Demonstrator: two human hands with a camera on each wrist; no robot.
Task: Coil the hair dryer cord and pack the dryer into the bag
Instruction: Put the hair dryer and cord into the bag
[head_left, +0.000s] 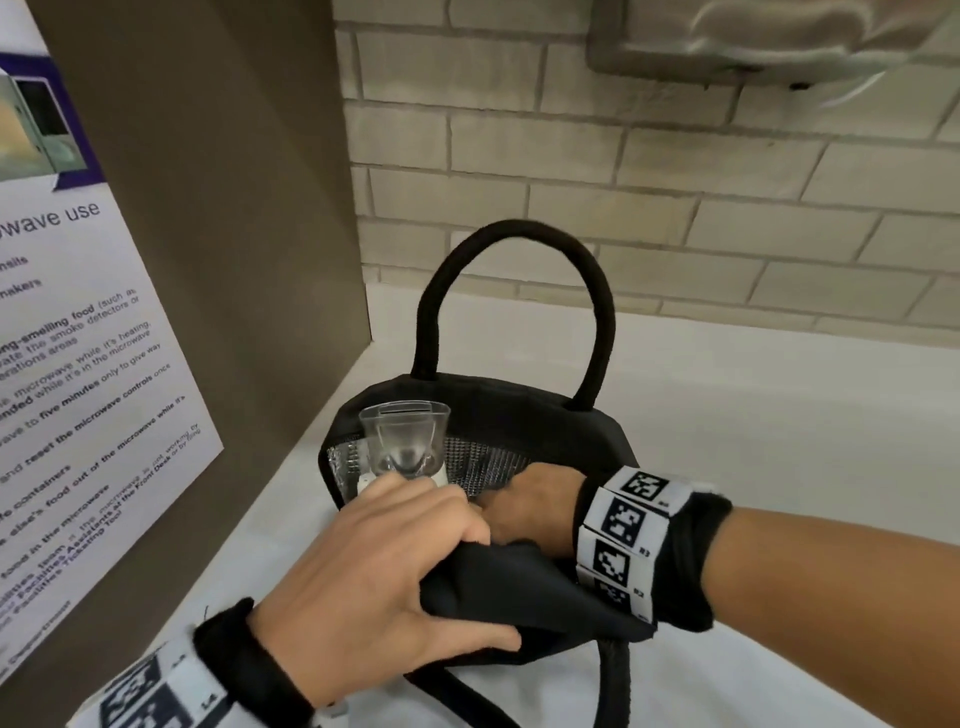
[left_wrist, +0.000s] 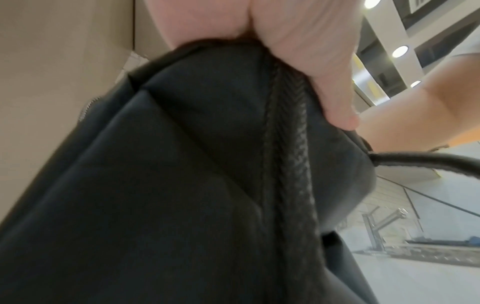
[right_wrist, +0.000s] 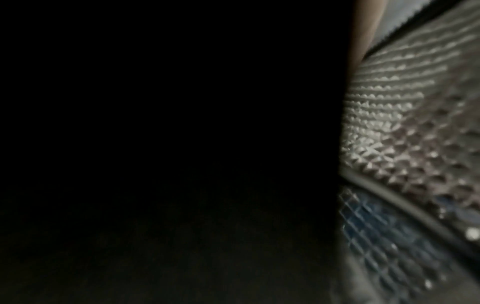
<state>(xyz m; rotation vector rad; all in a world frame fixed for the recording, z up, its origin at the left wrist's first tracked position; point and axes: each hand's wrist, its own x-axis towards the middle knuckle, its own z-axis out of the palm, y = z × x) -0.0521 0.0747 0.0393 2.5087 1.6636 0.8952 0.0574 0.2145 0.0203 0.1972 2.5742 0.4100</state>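
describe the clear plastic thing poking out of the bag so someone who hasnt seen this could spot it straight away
On the white counter below the brick wall stands a black bag with an upright loop handle. At its open mouth's left end, above the left hand, rises the clear nozzle: the only see-through piece against black fabric and silver lining.

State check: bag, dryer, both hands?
bag: open, upright, far handle standing.
dryer: partly in the bag, clear nozzle sticking out.
left hand: grips the bag's near rim.
right hand: reaching inside the bag; fingers hidden.
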